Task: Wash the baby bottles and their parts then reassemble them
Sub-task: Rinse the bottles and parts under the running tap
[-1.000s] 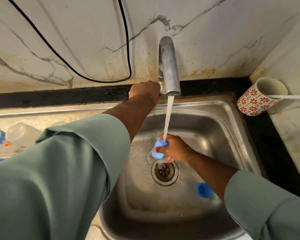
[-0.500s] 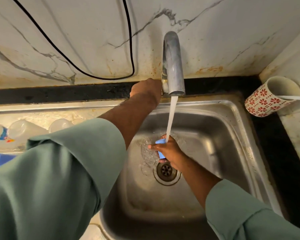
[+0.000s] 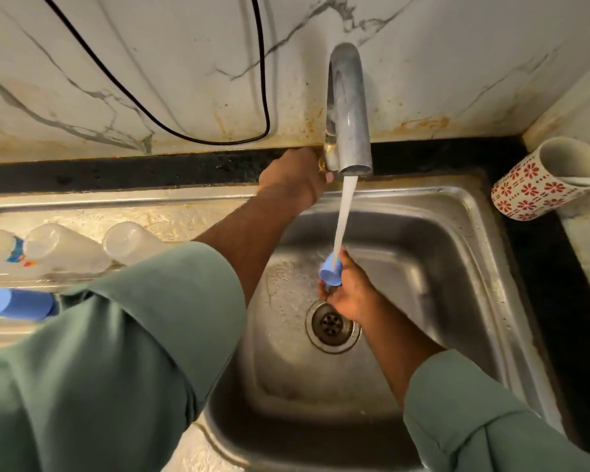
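Cap [image 3: 330, 273] held in right hand [image 3: 349, 294] under stream; left hand [image 3: 295, 177] gripped tap [image 3: 348, 110] base. Wet cap, might have slipped toward drain [image 3: 332, 325].

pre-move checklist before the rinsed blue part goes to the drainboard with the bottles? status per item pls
1. Right hand grips the blue part: ok.
2. Water stream lands on the blue part: ok.
3. Left hand at the base of the tap, placed to shut it off: ok; whether it grips a handle: cannot tell.
4. Blue part free of soap: cannot tell, water and fingers hide it.
5. Drainboard has a bare patch: ok; clear bottles and a blue cap lie further left.
6. Drain unblocked: ok, no pooling in the sink.
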Motion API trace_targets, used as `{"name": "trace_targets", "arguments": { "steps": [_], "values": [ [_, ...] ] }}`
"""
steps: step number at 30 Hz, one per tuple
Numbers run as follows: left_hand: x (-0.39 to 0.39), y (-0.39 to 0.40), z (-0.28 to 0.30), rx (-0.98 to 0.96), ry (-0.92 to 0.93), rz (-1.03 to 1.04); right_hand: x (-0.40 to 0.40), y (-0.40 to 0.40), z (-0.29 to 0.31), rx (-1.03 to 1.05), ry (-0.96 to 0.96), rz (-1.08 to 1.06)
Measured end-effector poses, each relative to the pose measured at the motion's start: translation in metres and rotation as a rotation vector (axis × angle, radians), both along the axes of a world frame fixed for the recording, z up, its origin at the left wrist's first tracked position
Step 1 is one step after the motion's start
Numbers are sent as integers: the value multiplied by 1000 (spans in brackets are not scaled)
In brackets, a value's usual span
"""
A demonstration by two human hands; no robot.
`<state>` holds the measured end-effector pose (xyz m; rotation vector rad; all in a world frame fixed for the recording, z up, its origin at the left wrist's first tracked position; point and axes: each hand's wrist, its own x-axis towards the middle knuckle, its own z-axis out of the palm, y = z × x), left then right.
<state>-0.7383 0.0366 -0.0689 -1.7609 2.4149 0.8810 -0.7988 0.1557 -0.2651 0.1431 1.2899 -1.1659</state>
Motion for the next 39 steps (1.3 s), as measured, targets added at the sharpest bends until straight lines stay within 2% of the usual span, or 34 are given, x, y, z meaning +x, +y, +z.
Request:
{"name": "trace_targets", "arguments": {
  "steps": [2,3,4,7,9,10,11,14,15,18,22,26,28,29,30,31,32,33,34,35,36,38,39],
  "values": [
    [3,-1,-8,115,227,156,2,5,2,-63,-49,-57],
    [4,0,-14,193,358,279,1,8,-3,-118,44,-10],
    [6,0,-22,277,508,416,-1,13,-5,-166,252,97],
    [9,4,-39,494,902,741,-7,27,-19,-225,1128,550],
    [8,5,-44,547,1028,858,-10,31,-24,-329,1478,667],
    [7,6,-45,551,1066,907,-11,32,-25,-341,1526,656],
    [5,8,-44,545,1093,946,-12,31,-21,-307,1453,611],
    [2,14,-35,504,1180,972,-13,24,0,-244,993,369],
    [1,15,-31,470,1190,938,-13,23,6,-246,931,337],
    [-1,20,-18,368,1094,671,-14,24,21,-302,910,325],
    [-1,22,-9,360,868,324,-18,25,34,-269,1113,388],
    [19,27,-11,383,676,166,-29,23,68,-303,1232,368],
    [33,35,-21,311,592,107,-34,32,73,-387,1422,359],
    [41,43,-26,258,542,59,-37,37,71,-380,1486,464],
    [47,51,-31,223,468,5,-39,42,66,-296,1500,679],
    [53,58,-35,197,361,-52,-41,48,66,-168,1474,876],
    [63,69,-36,152,215,-112,-40,54,68,-88,1478,955],
    [71,78,-37,94,81,-163,-39,57,68,-81,1534,876],
    [80,84,-38,37,7,-183,-40,58,68,-124,1571,711],
    [89,92,-36,31,-5,-167,-40,59,71,-166,1556,618],
    [98,98,-32,42,10,-135,-40,61,73,-214,1548,628],
    [120,115,-24,25,19,-106,-26,69,85,-168,1412,982],
    [134,122,-19,13,16,-92,-17,72,90,-93,1405,1054]
  ]
}}
